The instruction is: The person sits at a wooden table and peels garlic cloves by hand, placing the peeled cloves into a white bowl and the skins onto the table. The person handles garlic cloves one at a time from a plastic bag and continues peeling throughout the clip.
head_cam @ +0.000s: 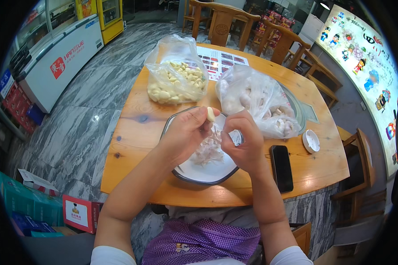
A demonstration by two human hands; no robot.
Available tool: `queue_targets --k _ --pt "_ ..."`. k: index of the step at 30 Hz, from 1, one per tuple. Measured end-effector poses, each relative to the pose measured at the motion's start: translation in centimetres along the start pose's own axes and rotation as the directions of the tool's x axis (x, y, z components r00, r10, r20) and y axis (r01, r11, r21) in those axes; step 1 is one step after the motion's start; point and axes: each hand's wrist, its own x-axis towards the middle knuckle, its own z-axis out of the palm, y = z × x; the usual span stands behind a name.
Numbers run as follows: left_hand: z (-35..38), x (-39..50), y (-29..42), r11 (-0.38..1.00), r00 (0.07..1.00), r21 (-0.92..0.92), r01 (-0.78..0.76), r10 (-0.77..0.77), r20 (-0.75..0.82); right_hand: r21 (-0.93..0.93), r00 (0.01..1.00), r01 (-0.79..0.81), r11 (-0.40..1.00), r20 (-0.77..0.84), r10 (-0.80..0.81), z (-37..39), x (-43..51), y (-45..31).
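Observation:
A peeled garlic clove [211, 114] is pinched in the fingertips of my left hand [190, 132], over a white dark-rimmed bowl [189, 167]. My right hand [243, 140] is beside it with its fingers curled; a thin strip, seemingly garlic skin, shows at its fingertips. Garlic skins [208, 152] lie in the bowl below both hands. Behind my left hand stands a clear plastic bag [159, 53] of peeled cloves [182, 82]. Behind my right hand is a plastic bag [232, 79] holding unpeeled garlic bulbs [248, 97].
On the wooden table [129, 159] are a black phone [281, 169], a small white bowl [311, 141], a printed picture sheet [224, 61] and a round tray [300, 112] partly under the garlic bag. Wooden chairs [220, 25] stand beyond; boxes [81, 213] are at lower left.

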Motion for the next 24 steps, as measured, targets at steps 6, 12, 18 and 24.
queue_targets --k 6,12,18,24 --pt "-0.5 0.4 0.5 0.988 0.995 -0.121 -0.1 0.1 0.001 0.091 0.991 -0.129 0.988 -0.029 0.132 0.0 -0.5 0.5" --pt "0.4 0.2 0.2 0.966 0.983 0.194 -0.172 0.18 -0.024 0.155 0.898 -0.437 0.886 0.031 0.438 0.5 -0.5 0.6" --pt "1.8 -0.4 -0.5 0.849 0.969 0.474 -0.233 0.244 0.038 0.638 0.794 -0.517 0.571 0.108 0.598 0.7 -0.5 0.3" --pt "2.1 -0.6 -0.3 0.793 0.957 0.552 -0.259 0.289 0.033 0.628 0.807 -0.516 0.582 0.129 0.577 0.1 -0.5 0.5"
